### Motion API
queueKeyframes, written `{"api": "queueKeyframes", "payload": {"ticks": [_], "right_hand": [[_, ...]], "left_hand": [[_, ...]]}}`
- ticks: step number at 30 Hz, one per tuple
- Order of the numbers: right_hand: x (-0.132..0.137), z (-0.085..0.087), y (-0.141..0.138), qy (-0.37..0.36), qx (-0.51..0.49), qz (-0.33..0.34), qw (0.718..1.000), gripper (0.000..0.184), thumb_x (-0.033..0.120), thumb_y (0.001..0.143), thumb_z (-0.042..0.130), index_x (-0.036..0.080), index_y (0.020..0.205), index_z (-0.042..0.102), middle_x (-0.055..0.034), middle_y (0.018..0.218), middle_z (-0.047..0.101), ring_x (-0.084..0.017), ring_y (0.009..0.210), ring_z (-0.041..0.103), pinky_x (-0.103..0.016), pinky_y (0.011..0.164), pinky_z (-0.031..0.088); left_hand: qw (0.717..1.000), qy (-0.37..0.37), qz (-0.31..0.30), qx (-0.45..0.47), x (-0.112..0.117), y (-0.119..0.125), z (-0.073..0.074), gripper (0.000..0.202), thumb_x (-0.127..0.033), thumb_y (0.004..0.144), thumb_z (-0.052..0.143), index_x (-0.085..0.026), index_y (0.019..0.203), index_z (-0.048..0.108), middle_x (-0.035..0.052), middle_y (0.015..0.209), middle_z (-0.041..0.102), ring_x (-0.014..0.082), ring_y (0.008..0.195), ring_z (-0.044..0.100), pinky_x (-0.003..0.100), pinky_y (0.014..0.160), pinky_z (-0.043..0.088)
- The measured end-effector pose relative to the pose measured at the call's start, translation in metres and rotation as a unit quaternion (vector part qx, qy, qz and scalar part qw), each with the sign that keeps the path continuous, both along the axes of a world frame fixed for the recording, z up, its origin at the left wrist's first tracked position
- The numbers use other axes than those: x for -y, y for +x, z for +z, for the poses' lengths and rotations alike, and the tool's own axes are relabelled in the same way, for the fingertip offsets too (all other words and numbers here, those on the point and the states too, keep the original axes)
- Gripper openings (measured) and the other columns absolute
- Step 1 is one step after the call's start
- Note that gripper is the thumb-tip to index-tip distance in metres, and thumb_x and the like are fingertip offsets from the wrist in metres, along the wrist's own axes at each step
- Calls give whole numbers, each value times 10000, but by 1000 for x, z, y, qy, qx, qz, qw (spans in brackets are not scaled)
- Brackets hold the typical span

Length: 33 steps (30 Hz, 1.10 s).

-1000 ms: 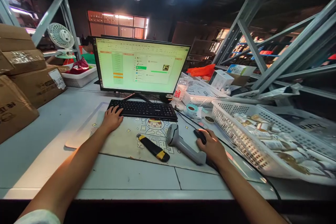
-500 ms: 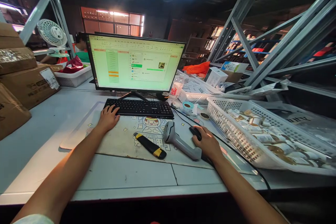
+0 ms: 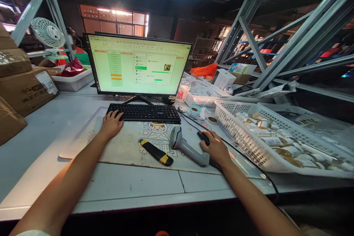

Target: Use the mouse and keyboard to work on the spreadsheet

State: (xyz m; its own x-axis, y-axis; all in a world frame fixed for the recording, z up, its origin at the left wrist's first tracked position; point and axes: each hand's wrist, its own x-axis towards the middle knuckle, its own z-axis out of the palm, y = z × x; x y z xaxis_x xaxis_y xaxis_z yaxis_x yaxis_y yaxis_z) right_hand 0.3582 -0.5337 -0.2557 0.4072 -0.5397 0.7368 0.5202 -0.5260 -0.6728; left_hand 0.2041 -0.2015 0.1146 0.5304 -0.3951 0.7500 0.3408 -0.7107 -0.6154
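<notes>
- Lay the left hand (image 3: 111, 124) flat and unclenched, fingertips on the left end of the keyboard (image 3: 149, 112), heel on the desk mat (image 3: 124, 147).
- Cup the right hand (image 3: 217, 150) closed around the mouse (image 3: 204, 137), at the mat's right edge.
- Steer with small wrist moves, eyes on the monitor (image 3: 138, 64).
- Mind the barcode scanner (image 3: 186, 146) just beside the thumb: hardly any room leftward.
- Mind the white basket (image 3: 238, 132) near on the right.
- Use the bare table (image 3: 132, 184) toward the front edge for pulling back.
- Leave the utility knife (image 3: 156, 152) between the hands, apart from both.
</notes>
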Motion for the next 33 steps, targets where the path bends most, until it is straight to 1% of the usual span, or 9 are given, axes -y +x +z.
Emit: {"api": "queueKeyframes", "payload": {"ticks": [7, 15, 19, 22, 27, 33], "right_hand": [[0, 0, -3, 2, -10, 2, 1000, 670, 506, 867, 332, 201, 1366, 659, -55, 1447, 552, -303, 1263, 596, -465, 1015, 527], [0, -1, 1, 4, 10, 2, 1000, 593, 457, 886, 396, 210, 1346, 678, -65, 1445, 560, -321, 1242, 603, -501, 1010, 535], [0, 0, -3, 3, -11, 5, 1000, 642, 467, 885, 364, 211, 1398, 651, -43, 1458, 547, -314, 1257, 592, -501, 1036, 525], [0, 1, -7, 0, -33, 3, 999, 654, 476, 888, 349, 224, 1417, 640, -39, 1468, 531, -305, 1281, 575, -491, 1008, 530], [-1, 3, -10, 10, -57, 4, 998, 578, 421, 910, 387, 246, 1393, 652, -31, 1483, 511, -294, 1314, 548, -473, 1000, 521], [-1, 3, -11, 10, -60, 1, 998, 530, 370, 932, 428, 237, 1394, 650, -35, 1459, 530, -306, 1269, 559, -474, 978, 519]], "left_hand": [[1000, 5, -10, 3, -2, 3, 1, 579, -471, 1108, 410, -320, 1667, 433, -23, 1707, 288, 294, 1552, 236, 470, 1269, 247], [1000, 5, -17, 3, -3, 2, 1, 581, -466, 1101, 415, -307, 1658, 452, -9, 1703, 302, 300, 1548, 249, 473, 1269, 243], [1000, 1, -16, -1, -2, 1, 1, 584, -466, 1101, 408, -305, 1661, 447, -9, 1706, 296, 299, 1550, 241, 474, 1271, 241], [1000, -6, -10, -9, -2, 1, 2, 592, -482, 1105, 381, -313, 1671, 427, -14, 1712, 278, 304, 1560, 218, 492, 1275, 236], [1000, -4, -10, -6, -2, 2, 2, 586, -478, 1104, 382, -317, 1665, 435, -14, 1706, 290, 297, 1556, 230, 482, 1274, 244], [1000, 3, -15, -1, -2, 2, 2, 580, -468, 1102, 402, -306, 1656, 453, -8, 1697, 312, 301, 1546, 251, 483, 1270, 247]]}}
